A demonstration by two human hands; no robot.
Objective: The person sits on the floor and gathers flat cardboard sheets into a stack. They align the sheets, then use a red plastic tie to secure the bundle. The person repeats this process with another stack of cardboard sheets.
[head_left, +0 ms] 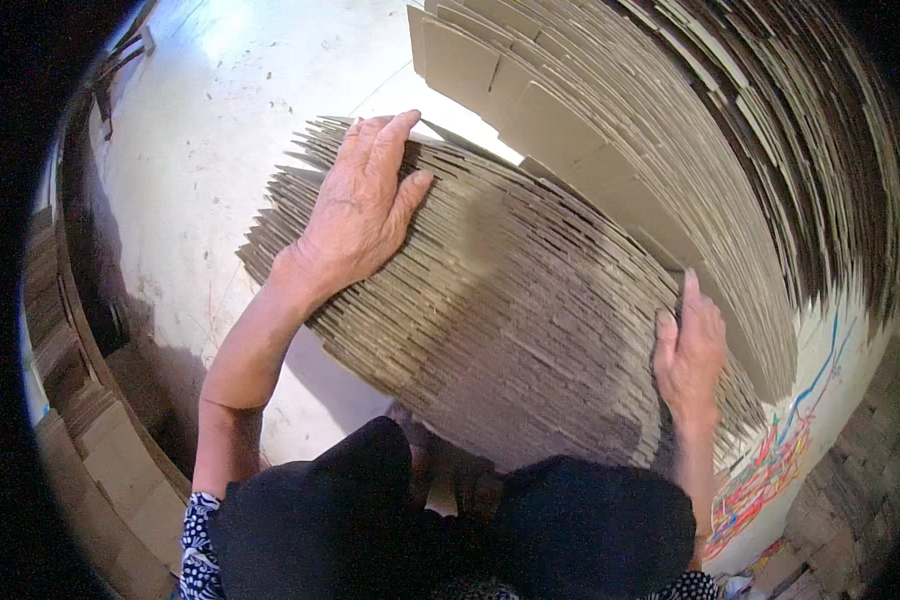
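White floor (220, 120) fills the upper left of the frame, scuffed and lit from above. At centre, a bundle (510, 310) of flat cardboard sheets stands on edge, its corrugated edges facing the camera and fanning from the upper left toward the lower right. Behind it, a taller cardboard stack (690, 130) curves across the upper right. More cardboard (80, 400) lines the left rim of the frame. Left hand (355, 205) lies flat and spread on the upper left edge of the bundle, fingers extended, palm pressing on the sheet edges. Right hand (688, 350) grips the right side of the bundle at centre right, fingers wrapped over the outer sheets where the bundle meets the stack; how firmly it grips cannot be told. Both forearms enter from the lower edge. Dark clothing (390, 520) covers the lower centre. Coloured straps (770, 460) lie on the floor at lower right, beside the stack.
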